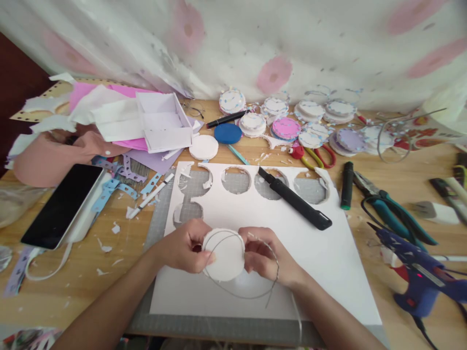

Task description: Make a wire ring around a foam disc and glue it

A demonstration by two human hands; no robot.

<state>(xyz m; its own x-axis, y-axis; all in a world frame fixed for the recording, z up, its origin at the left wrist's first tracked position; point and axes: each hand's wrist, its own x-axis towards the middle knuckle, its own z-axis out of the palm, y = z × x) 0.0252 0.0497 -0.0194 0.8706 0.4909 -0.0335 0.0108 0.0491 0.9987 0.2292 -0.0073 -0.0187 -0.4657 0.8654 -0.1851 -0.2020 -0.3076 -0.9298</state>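
A round white disc (226, 260) is held upright above the white board (310, 287), between my two hands. My left hand (186, 245) pinches its left side, the thumb lying on its face. At the right edge of the disc, the fingers of my right hand (264, 253) are closed around the rim and a thin grey wire (242, 296). The wire loops across the front of the disc and hangs below; part of it looks twisted. Several round holes are cut along the board's far side. A black utility knife (297, 201) lies on the board.
Decorated discs (286, 128) line the back by the curtain. At right lie pliers (394, 214), a black marker (347, 184) and a blue glue gun (419, 277). Left are a phone (62, 206), an open white box (166, 138) and paper scraps. A grey cutting mat (158, 233) underlies the board.
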